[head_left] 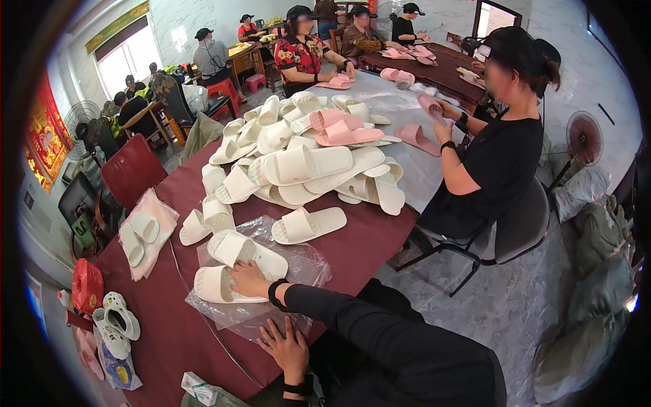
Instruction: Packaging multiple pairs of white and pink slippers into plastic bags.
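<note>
A pair of white slippers, the nearer slipper (211, 284) and the farther slipper (268, 262), lies side by side on a clear plastic bag (308, 266). My right hand (249, 280) reaches across from the lower right, its fingers curled over the nearer slipper where the two meet. Closer to me, my left hand (288, 349) lies with fingers spread at the bag's near edge, holding nothing. Just beyond the pair rests a single white slipper (308, 225). Behind it rises a big heap of white slippers (308, 166) with some pink slippers (346, 130) on top.
On the dark red tablecloth (152, 312), clear bags (159, 261) with a small white pair lie left. White clogs (115, 325) and a red bag (88, 286) are at the left edge. A person in black (488, 156) handles a pink slipper (430, 108) at right, beside a chair (519, 220).
</note>
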`<state>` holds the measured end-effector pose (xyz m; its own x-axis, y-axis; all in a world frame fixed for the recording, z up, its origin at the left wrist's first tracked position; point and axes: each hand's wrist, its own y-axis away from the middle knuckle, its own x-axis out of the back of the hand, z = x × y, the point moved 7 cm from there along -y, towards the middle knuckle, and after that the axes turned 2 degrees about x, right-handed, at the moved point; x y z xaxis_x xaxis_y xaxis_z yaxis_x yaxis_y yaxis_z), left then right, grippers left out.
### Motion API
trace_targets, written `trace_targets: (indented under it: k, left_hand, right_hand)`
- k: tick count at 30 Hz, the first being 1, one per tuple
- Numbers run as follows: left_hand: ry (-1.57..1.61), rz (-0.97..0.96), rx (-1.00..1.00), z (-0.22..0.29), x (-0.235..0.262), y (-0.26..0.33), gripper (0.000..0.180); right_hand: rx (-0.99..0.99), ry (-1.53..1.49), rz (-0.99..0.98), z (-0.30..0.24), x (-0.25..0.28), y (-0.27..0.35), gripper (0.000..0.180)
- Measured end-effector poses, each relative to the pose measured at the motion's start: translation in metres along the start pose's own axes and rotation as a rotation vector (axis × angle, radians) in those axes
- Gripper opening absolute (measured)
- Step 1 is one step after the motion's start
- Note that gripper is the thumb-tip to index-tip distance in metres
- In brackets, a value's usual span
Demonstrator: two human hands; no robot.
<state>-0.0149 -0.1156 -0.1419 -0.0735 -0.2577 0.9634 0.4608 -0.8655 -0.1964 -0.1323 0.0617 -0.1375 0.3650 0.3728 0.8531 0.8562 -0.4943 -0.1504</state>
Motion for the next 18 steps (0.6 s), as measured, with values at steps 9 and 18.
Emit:
trace_targets:
  k: [9,18]
  left_hand:
    - [-0.013,0.063,0.018,-0.012,-0.011,0.003,0.045]
    - [0.086,-0.173,-0.059,0.003,-0.001,0.008,0.049]
  right_hand:
    - [0.089,-0.319,0.067,-0.016,0.052,0.057,0.07]
    - [0.11,-0.334,0.185,0.019,0.114,0.126,0.069]
